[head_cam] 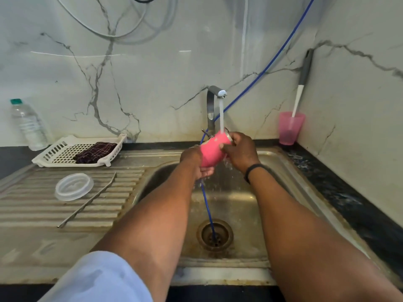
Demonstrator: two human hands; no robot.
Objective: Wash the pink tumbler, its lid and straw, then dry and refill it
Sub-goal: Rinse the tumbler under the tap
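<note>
We hold the pink tumbler (pixel 212 150) tilted under the running tap (pixel 216 92), above the steel sink (pixel 231 199); the water stream (pixel 221 115) lands on its upper end. Our left hand (pixel 196 162) cups the tumbler from below and behind, fingers curled round its lower end. Our right hand (pixel 239 150) grips it near the rim, thumb pressed on the pink wall, and a black band (pixel 254 170) sits on that wrist. Water splashes off beneath the hands. A blue hose (pixel 207 203) runs down into the drain (pixel 214 235). On the ribbed drainboard (pixel 32 203) left of the basin lie the clear lid (pixel 74 186) and, just beside it, the metal straw (pixel 87 202); we cannot tell if they touch. Behind them a white tray (pixel 54 153) carries a dark cloth (pixel 96 152), with a plastic bottle (pixel 28 125) further left. On the table at far right stands a pink cup (pixel 291 128) holding a brush (pixel 302 83).
</note>
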